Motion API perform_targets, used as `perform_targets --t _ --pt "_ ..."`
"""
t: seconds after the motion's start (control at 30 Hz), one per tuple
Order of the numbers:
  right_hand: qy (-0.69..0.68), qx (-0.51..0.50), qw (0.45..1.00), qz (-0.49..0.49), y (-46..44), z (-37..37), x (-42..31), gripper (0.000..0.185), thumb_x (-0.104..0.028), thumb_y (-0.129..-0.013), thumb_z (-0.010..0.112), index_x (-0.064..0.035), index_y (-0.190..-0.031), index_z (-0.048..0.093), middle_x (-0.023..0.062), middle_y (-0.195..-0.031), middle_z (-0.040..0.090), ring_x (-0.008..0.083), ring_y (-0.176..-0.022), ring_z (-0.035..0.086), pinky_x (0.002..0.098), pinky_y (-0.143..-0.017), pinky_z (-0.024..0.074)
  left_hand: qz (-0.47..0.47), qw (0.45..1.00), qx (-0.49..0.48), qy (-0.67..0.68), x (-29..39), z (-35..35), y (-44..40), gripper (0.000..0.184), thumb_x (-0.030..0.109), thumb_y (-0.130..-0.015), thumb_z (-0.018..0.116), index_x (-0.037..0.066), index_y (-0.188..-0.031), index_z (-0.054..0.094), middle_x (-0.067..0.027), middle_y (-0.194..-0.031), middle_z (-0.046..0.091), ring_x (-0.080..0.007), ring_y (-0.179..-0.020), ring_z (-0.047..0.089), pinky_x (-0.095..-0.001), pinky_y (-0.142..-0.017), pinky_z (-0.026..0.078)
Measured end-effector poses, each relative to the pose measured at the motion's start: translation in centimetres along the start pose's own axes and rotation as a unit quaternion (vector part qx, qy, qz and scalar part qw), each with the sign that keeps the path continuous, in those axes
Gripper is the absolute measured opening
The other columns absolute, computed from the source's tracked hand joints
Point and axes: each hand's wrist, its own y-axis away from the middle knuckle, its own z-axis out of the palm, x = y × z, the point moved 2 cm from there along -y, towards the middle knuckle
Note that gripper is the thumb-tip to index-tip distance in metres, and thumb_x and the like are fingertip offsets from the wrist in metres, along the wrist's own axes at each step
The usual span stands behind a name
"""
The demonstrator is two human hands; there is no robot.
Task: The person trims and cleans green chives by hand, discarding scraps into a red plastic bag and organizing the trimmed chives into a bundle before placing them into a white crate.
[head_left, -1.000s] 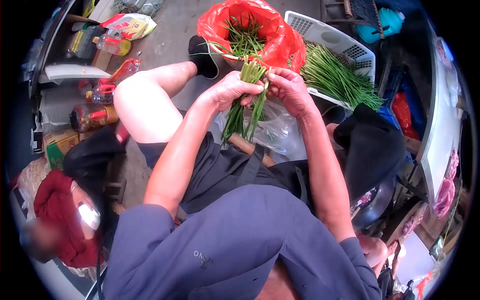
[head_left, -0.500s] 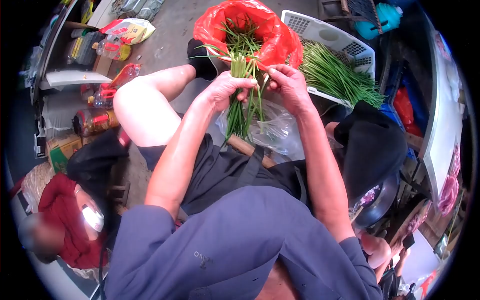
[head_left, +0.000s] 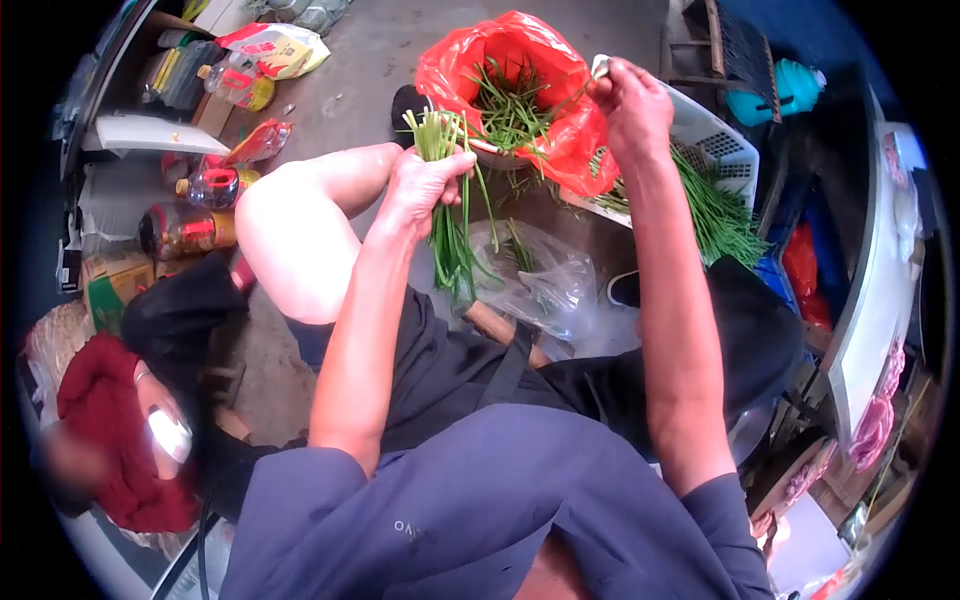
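My left hand (head_left: 425, 188) is closed round a bunch of green stalks (head_left: 452, 250), their pale ends up and the leaves hanging down. My right hand (head_left: 633, 105) is raised to the right of the red plastic bag (head_left: 448, 72), its fingers pinched on a thin pale piece, probably a stalk. Loose green stalks (head_left: 510, 105) lie inside the bag. Behind my right forearm, more long stalks (head_left: 715, 215) lie in a white basket (head_left: 728, 140), partly hidden.
A clear plastic bag (head_left: 545, 285) lies between my legs, by a wooden stick (head_left: 490, 322). Bottles (head_left: 215, 187) stand at the left. A person in dark red (head_left: 110, 420) sits at the lower left. A teal container (head_left: 790, 90) is at the upper right.
My right hand has moved up and right, away from the bunch, with a thin piece in its fingers. My left hand has shifted slightly left with the bunch.
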Motion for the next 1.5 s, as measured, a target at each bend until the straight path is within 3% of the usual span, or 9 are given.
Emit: perform_targets --t 0.07,0.17,0.27,0.33,0.5,0.9,1.0,1.17,1.5 --pt "0.005 0.009 1.000 -0.006 -1.7 1.0 0.3 0.018 -0.004 -0.086 0.060 0.0050 -0.102 0.056 0.0109 -0.082 0.062 0.0161 -0.062 0.061 0.0292 -0.062 0.0540 0.017 1.000 0.000 0.012 0.2 -0.2 0.0 0.012 0.011 -0.080 0.069 0.005 -0.086 0.059 -0.0027 -0.069 0.059 -0.0063 -0.043 0.044 -0.0226 -0.045 0.038" --pt "0.166 0.037 0.984 0.042 -1.7 2.0 1.2 0.028 -0.004 -0.086 0.061 0.0090 -0.109 0.053 0.0145 -0.093 0.062 0.0216 -0.079 0.066 0.0310 -0.066 0.0557 0.018 1.000 -0.001 0.014 0.4 0.4 0.0 0.012 0.010 -0.080 0.069 0.006 -0.086 0.060 -0.0020 -0.069 0.059 -0.0064 -0.044 0.044 -0.0222 -0.045 0.038" --pt "0.222 0.004 0.973 0.059 1.1 0.9 2.4 0.029 -0.006 -0.086 0.061 0.0086 -0.110 0.053 0.0133 -0.088 0.062 0.0189 -0.073 0.064 0.0273 -0.061 0.0525 0.010 1.000 -0.012 0.017 0.0 0.6 -0.4 0.012 0.009 -0.080 0.069 0.006 -0.087 0.060 -0.0013 -0.070 0.059 -0.0069 -0.046 0.045 -0.0223 -0.046 0.037" --pt "0.198 -0.030 0.974 0.108 3.4 0.0 3.6 0.022 -0.016 -0.087 0.061 0.0037 -0.097 0.062 0.0072 -0.078 0.063 0.0121 -0.061 0.059 0.0234 -0.056 0.0472 0.012 1.000 -0.014 0.017 -0.1 0.9 -0.5 0.012 0.008 -0.080 0.069 0.006 -0.088 0.060 -0.0012 -0.071 0.059 -0.0072 -0.047 0.046 -0.0229 -0.047 0.038" --pt "0.222 -0.110 0.951 0.184 9.4 0.7 4.6 0.029 -0.026 -0.089 0.064 0.0009 -0.097 0.065 0.0040 -0.080 0.065 0.0067 -0.060 0.056 0.0202 -0.054 0.0441 0.006 1.000 -0.025 0.004 -0.5 1.5 -0.4 0.013 0.000 -0.076 0.068 0.004 -0.085 0.060 -0.0006 -0.069 0.058 -0.0073 -0.049 0.048 -0.0219 -0.045 0.040" --pt "0.329 -0.224 0.908 0.130 10.8 0.3 4.5 0.016 -0.016 -0.088 0.064 0.0001 -0.088 0.065 -0.0003 -0.069 0.059 0.0060 -0.061 0.052 0.0216 -0.055 0.0416 0.021 0.995 -0.075 -0.058 -0.6 2.5 0.3 0.011 0.003 -0.073 0.073 0.004 -0.077 0.062 0.0002 -0.065 0.057 -0.0075 -0.050 0.048 -0.0212 -0.046 0.036" --pt "0.397 -0.200 0.894 0.051 9.9 -0.9 4.6 0.018 -0.018 -0.088 0.063 0.0000 -0.087 0.064 -0.0011 -0.067 0.056 0.0064 -0.059 0.052 0.0220 -0.054 0.0413 0.009 0.995 -0.061 -0.073 -0.8 2.2 0.3 0.012 0.003 -0.072 0.073 0.004 -0.075 0.062 0.0004 -0.063 0.057 -0.0077 -0.048 0.047 -0.0213 -0.045 0.035" --pt "0.371 -0.150 0.912 0.085 7.9 -2.1 3.5 0.017 -0.018 -0.088 0.062 -0.0017 -0.085 0.063 -0.0016 -0.067 0.056 0.0062 -0.058 0.051 0.0218 -0.055 0.0426 0.011 0.996 -0.052 -0.065 -0.9 1.9 0.3 0.012 0.002 -0.071 0.072 0.004 -0.075 0.061 0.0000 -0.063 0.057 -0.0076 -0.047 0.047 -0.0218 -0.044 0.035" --pt "0.233 -0.054 0.971 0.010 0.5 1.3 2.3 0.013 -0.011 -0.087 0.064 0.0015 -0.092 0.063 0.0025 -0.075 0.062 0.0098 -0.065 0.059 0.0239 -0.063 0.0509 0.007 0.999 -0.040 -0.027 0.0 1.7 0.2 0.010 0.002 -0.073 0.070 0.003 -0.078 0.062 -0.0019 -0.065 0.058 -0.0075 -0.048 0.046 -0.0222 -0.046 0.035"
